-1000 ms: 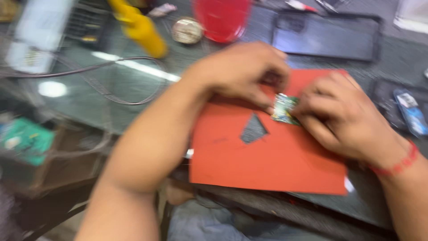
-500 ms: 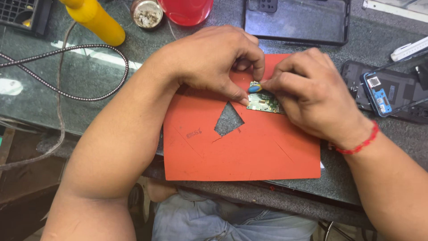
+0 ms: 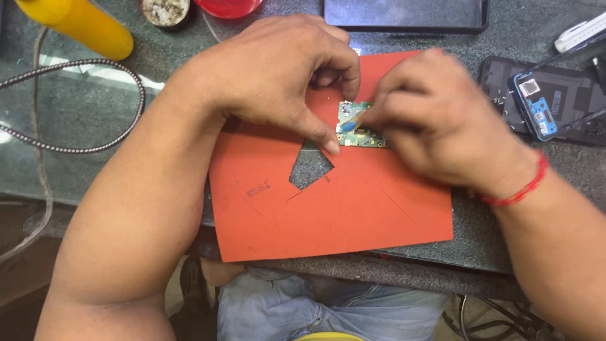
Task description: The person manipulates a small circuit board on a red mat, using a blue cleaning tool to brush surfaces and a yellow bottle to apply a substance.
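A small green circuit board (image 3: 361, 131) lies on the upper middle of an orange-red mat (image 3: 353, 208) that covers the centre of the dark desk (image 3: 95, 120). The left hand (image 3: 278, 76) arches over the board from the upper left of the frame, its thumb tip pressed down at the board's left edge and its index finger curled to the board's top edge, so its grip pins the board narrowly between those two. The right hand (image 3: 442, 126) comes in from the right, its fingers pinched tight on a thin tool with a blue tip (image 3: 349, 125), whose end touches the board's left part; the tool's shaft is mostly hidden by the fingers. A red thread band (image 3: 524, 186) circles the right wrist. Just below the board, the mat has a jagged triangular hole (image 3: 310, 167) through which the desk shows. In the upper left of the frame lie a yellow bottle (image 3: 79, 25) and a braided cable (image 3: 82, 107) looping across the desk. A round tin (image 3: 165, 11) and a red container (image 3: 228, 6) sit at the top edge, with a dark flat phone (image 3: 404, 14) to their right. At the right edge is an opened phone (image 3: 549, 101) showing blue inner parts.
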